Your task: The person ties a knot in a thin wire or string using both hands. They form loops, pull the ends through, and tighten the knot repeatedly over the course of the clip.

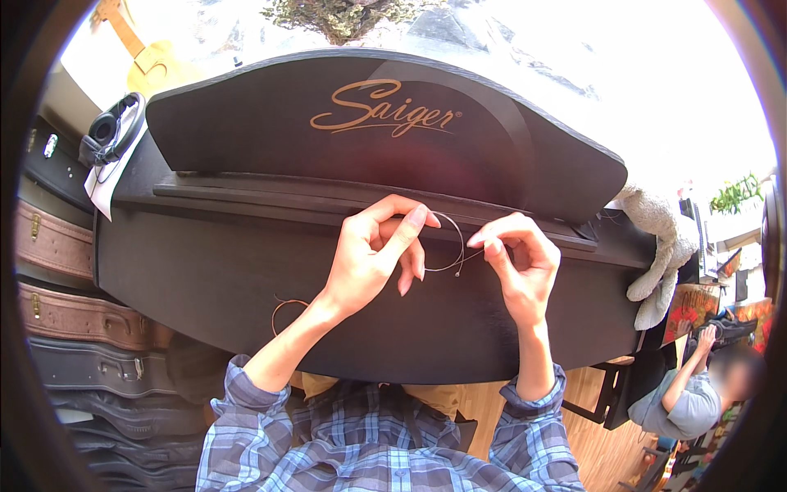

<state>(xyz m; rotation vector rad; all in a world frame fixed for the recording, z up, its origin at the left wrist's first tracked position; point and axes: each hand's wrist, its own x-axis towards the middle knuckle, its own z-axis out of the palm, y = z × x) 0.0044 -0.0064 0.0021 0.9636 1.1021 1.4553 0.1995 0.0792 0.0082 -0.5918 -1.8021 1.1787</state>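
Note:
Between my hands hangs a thin silvery guitar string (461,237), bent into a loop with a small bead-like end at its lower side. My left hand (379,244) is closed on the left side of this loop, thumb against forefinger. From the right, my right hand (522,261) pinches a stretch of the same string between thumb and fingertips. Both hands are above a dark piano-like cabinet (205,254). A second string, copper-coloured (284,308), curls on its top beside my left forearm and is partly hidden by it.
The cabinet's upright panel (246,131) rises behind my hands, with a ledge (246,194) below. Headphones (104,129) lie far left, above stacked instrument cases (74,315). A grey plush toy (661,246) hangs at the right; another person (684,398) sits beyond. A guitar (154,67) stands far left.

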